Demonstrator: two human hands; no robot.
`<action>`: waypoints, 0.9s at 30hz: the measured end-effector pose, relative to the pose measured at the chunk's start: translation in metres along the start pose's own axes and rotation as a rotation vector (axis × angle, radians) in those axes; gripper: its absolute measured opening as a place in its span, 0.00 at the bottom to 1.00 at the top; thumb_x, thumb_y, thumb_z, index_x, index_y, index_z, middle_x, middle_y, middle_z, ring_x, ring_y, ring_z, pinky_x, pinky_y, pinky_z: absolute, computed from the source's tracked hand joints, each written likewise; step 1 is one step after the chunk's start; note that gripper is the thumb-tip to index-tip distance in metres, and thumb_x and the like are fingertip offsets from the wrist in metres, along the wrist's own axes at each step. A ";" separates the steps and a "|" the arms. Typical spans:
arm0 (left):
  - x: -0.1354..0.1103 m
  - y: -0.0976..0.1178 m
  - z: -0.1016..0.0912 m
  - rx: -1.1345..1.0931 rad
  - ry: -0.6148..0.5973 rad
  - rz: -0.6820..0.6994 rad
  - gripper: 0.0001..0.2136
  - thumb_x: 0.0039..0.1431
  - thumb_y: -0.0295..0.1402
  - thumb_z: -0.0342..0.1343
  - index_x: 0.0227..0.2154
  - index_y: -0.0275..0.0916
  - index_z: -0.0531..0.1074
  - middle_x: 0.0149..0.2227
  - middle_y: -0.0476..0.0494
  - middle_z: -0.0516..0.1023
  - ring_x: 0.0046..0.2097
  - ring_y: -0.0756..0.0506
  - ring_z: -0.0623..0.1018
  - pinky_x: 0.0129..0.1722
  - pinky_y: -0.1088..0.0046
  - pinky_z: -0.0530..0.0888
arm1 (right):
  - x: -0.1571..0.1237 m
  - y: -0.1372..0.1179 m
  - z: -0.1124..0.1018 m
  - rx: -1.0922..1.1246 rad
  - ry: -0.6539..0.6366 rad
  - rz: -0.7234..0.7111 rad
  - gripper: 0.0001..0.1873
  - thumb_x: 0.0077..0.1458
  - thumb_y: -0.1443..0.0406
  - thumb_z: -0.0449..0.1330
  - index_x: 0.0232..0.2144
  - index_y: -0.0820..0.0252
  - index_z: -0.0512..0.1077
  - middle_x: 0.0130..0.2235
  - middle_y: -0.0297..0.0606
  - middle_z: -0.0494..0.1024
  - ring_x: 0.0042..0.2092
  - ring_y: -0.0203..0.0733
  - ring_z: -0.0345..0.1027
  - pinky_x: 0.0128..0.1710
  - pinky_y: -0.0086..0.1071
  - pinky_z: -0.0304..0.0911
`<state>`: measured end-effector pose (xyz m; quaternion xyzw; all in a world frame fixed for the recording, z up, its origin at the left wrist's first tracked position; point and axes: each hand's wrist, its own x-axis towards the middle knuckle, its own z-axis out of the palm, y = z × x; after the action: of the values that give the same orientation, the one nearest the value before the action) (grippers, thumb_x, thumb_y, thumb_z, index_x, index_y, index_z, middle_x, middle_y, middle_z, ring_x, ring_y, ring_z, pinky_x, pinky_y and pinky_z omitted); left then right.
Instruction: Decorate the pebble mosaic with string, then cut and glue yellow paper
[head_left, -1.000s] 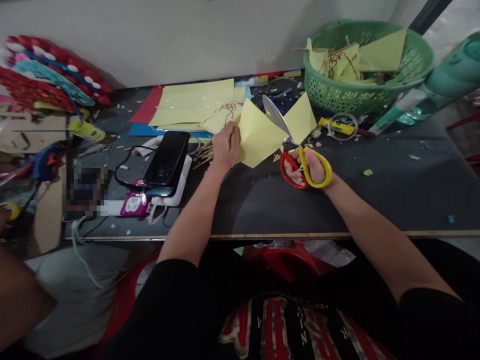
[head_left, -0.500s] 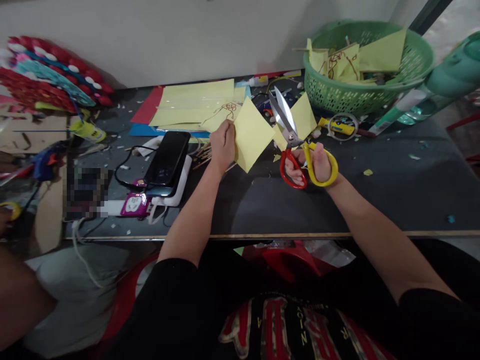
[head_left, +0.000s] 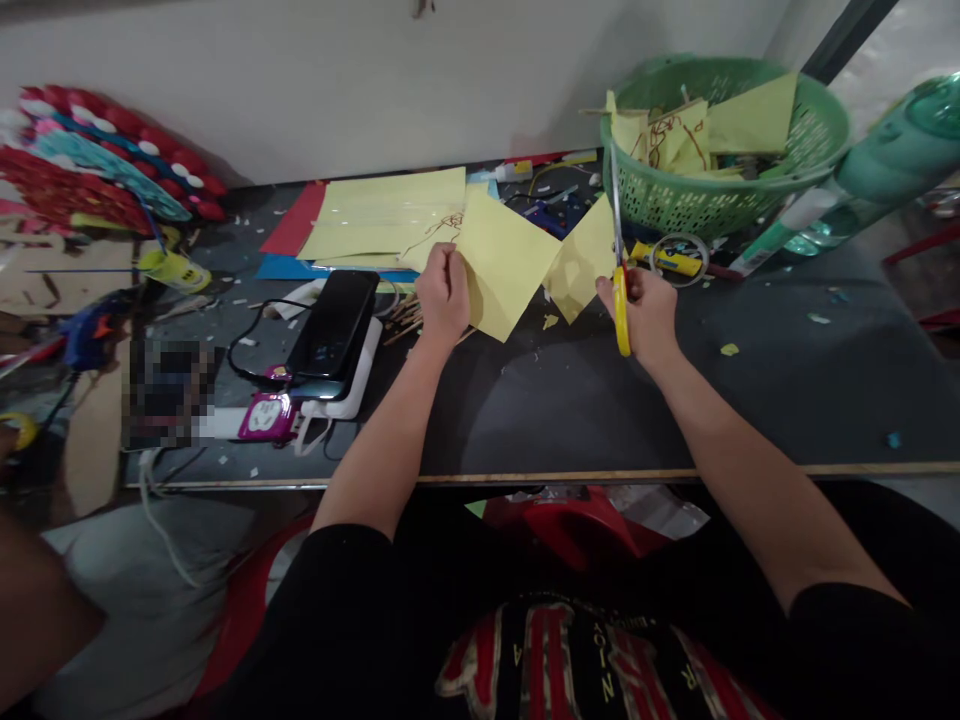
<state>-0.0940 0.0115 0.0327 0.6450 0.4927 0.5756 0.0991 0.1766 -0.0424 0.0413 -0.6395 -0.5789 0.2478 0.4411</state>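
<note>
My left hand (head_left: 444,292) is closed on the left edge of a pale yellow sheet of paper (head_left: 507,262), held tilted above the dark table. In my right hand (head_left: 652,316) is a pair of scissors (head_left: 621,308) with a yellow handle, seen nearly edge-on. Its blades point up and away, toward the basket; I cannot tell whether they are apart. Behind the held sheet, another yellow paper piece (head_left: 582,262) lies between it and the scissors.
A green basket (head_left: 720,205) with yellow paper pieces stands at the back right, beside a green bottle (head_left: 892,150). Stacked yellow sheets (head_left: 382,212) lie at the back. Left of my arm are a black phone (head_left: 335,322) and cables. Another person's arm (head_left: 37,620) shows at lower left.
My right hand has turned the scissors from a broad, spread view to nearly edge-on, and its fingers have closed round the handle. The left hand still holds the sheet in nearly the same place.
</note>
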 end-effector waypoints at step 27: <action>-0.018 0.037 0.047 -0.041 -0.332 -0.003 0.20 0.61 0.45 0.56 0.52 0.41 0.70 0.53 0.35 0.77 0.54 0.36 0.73 0.58 0.56 0.67 | 0.016 0.029 0.003 -0.050 0.295 0.034 0.22 0.48 0.48 0.64 0.30 0.59 0.68 0.32 0.37 0.74 0.34 0.39 0.67 0.42 0.38 0.63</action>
<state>-0.0327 0.0007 0.0317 0.7282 0.4588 0.4710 0.1932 0.1923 -0.0241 0.0184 -0.6893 -0.5028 0.1441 0.5013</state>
